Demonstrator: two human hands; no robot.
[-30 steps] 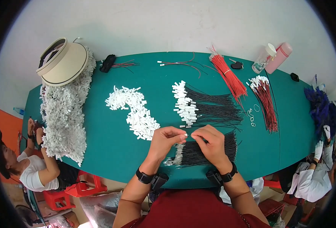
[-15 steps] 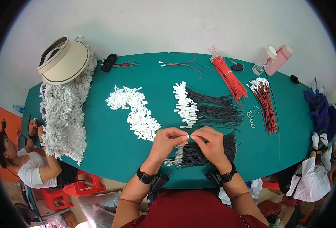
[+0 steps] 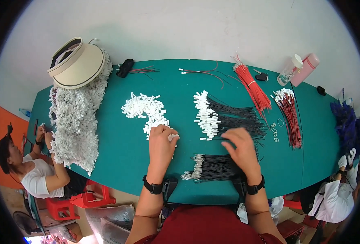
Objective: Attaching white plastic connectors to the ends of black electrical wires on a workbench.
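My left hand [image 3: 160, 147] rests at the lower end of a loose pile of small white plastic connectors [image 3: 145, 110], its fingertips touching one or two of them. Over a bundle of black wires with bare ends [image 3: 212, 167], my right hand [image 3: 241, 152] hovers with fingers curled; whether it grips a wire is hidden. Just beyond lies a second black bundle with white connectors fitted [image 3: 224, 116]. All of this sits on a green table [image 3: 123, 154].
A big heap of white connector pieces [image 3: 76, 122] with a cream visor cap [image 3: 76, 65] fills the left end. Red wires [image 3: 252, 87], dark red wires [image 3: 289, 116], a clear bottle [image 3: 289, 70] and a pink bottle [image 3: 306, 69] lie right. A seated person [image 3: 29, 171] works at left; another person [image 3: 338, 195] sits right.
My hands were joined together over the near black bundle. They have parted: the left went up-left to the white connectors, the right shifted right over the black wires.
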